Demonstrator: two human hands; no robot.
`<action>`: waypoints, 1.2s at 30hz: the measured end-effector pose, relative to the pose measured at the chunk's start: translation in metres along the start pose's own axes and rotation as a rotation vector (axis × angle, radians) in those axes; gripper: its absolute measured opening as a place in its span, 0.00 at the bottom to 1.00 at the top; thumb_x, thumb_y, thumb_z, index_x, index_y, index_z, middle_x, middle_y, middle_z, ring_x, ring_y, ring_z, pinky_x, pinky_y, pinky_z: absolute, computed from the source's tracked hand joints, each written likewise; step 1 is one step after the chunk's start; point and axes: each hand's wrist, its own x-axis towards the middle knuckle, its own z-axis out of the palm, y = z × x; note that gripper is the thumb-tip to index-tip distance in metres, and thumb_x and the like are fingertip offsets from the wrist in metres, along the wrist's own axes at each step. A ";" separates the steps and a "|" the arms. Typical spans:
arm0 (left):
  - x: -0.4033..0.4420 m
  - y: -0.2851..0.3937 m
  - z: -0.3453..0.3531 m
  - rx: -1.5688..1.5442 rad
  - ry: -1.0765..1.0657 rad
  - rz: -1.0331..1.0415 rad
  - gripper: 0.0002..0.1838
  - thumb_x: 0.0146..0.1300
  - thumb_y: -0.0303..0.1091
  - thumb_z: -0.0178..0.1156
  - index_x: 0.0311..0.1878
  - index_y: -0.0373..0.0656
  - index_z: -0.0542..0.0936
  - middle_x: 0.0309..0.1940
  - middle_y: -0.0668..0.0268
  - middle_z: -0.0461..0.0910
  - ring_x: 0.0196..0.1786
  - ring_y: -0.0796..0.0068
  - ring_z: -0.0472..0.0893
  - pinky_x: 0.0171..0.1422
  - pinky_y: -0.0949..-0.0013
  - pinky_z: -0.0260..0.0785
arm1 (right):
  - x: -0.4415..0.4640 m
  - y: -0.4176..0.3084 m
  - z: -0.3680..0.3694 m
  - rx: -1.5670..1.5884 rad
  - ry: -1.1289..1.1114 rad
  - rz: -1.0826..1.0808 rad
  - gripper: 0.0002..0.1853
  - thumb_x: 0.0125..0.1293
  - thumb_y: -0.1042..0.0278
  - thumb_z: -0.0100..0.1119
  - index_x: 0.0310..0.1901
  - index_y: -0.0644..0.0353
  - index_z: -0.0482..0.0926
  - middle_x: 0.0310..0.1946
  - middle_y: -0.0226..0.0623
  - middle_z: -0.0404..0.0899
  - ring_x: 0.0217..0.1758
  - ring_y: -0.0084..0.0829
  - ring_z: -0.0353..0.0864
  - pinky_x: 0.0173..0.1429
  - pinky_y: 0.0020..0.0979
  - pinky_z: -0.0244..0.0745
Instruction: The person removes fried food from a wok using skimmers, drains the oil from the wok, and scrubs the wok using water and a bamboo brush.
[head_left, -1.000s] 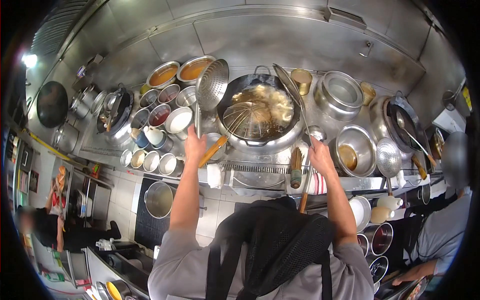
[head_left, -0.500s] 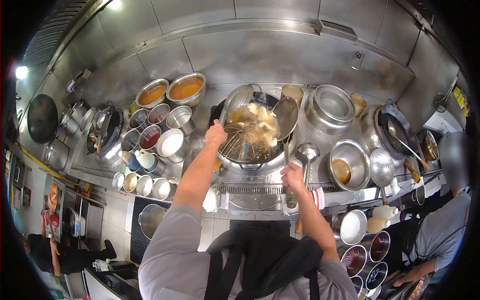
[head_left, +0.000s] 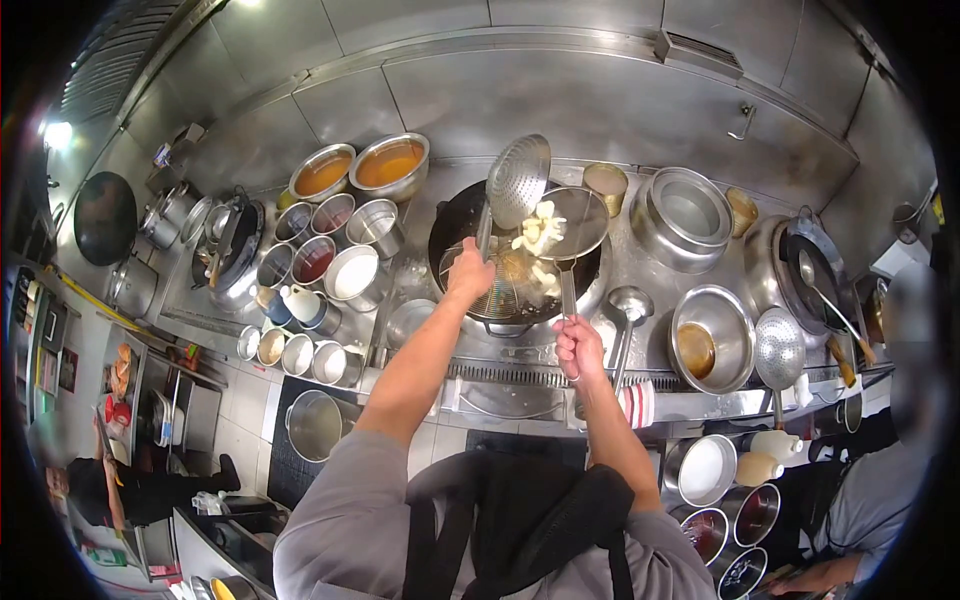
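Over the dark wok (head_left: 448,220), my left hand (head_left: 468,272) is closed round the handle of a perforated skimmer (head_left: 520,180), its bowl raised and tilted. Closed on the handle of a fine mesh strainer (head_left: 584,222) is my right hand (head_left: 578,350), at the wok's near right edge. Pale food pieces (head_left: 540,230) lie at the strainer's left side, beside the skimmer bowl. A few more pieces show lower in the wok, above a wire strainer (head_left: 480,292) that my left hand partly covers.
Sauce and seasoning pots (head_left: 352,272) and two bowls of orange liquid (head_left: 390,165) stand left. A ladle (head_left: 630,305), a steel bowl (head_left: 712,340) and a stacked pot (head_left: 682,215) are right. Other people (head_left: 100,490) stand at far left and far right.
The skimmer has risen out of the wok and tilted. The mesh strainer stays over the wok's right side, and pale pieces now show at its left edge.
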 end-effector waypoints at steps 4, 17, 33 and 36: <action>-0.014 0.005 0.001 -0.099 0.079 -0.054 0.32 0.63 0.34 0.61 0.66 0.34 0.60 0.51 0.35 0.80 0.55 0.37 0.81 0.63 0.45 0.71 | -0.018 -0.012 0.018 0.074 -0.011 0.029 0.13 0.66 0.82 0.45 0.52 0.63 0.66 0.38 0.43 0.78 0.22 0.19 0.64 0.19 0.21 0.58; -0.040 -0.023 -0.006 -1.435 -0.445 -0.550 0.09 0.71 0.28 0.56 0.32 0.40 0.75 0.18 0.67 0.71 0.19 0.75 0.70 0.22 0.68 0.65 | -0.014 -0.017 0.076 -1.361 0.039 -0.419 0.17 0.67 0.78 0.50 0.56 0.66 0.78 0.34 0.49 0.83 0.30 0.38 0.83 0.35 0.39 0.78; -0.081 -0.061 -0.053 -1.487 -0.308 -0.442 0.10 0.68 0.27 0.61 0.29 0.40 0.73 0.20 0.67 0.72 0.19 0.77 0.72 0.20 0.71 0.66 | -0.168 -0.016 0.033 -1.212 0.138 -0.052 0.14 0.63 0.76 0.48 0.49 0.64 0.80 0.24 0.32 0.76 0.21 0.19 0.71 0.24 0.28 0.67; -0.087 -0.064 -0.053 -1.512 -0.332 -0.431 0.09 0.68 0.27 0.61 0.31 0.40 0.73 0.21 0.67 0.73 0.20 0.78 0.73 0.21 0.71 0.67 | -0.146 -0.017 0.040 -1.604 0.133 -0.185 0.19 0.62 0.73 0.52 0.54 0.64 0.78 0.33 0.51 0.83 0.33 0.44 0.84 0.40 0.41 0.78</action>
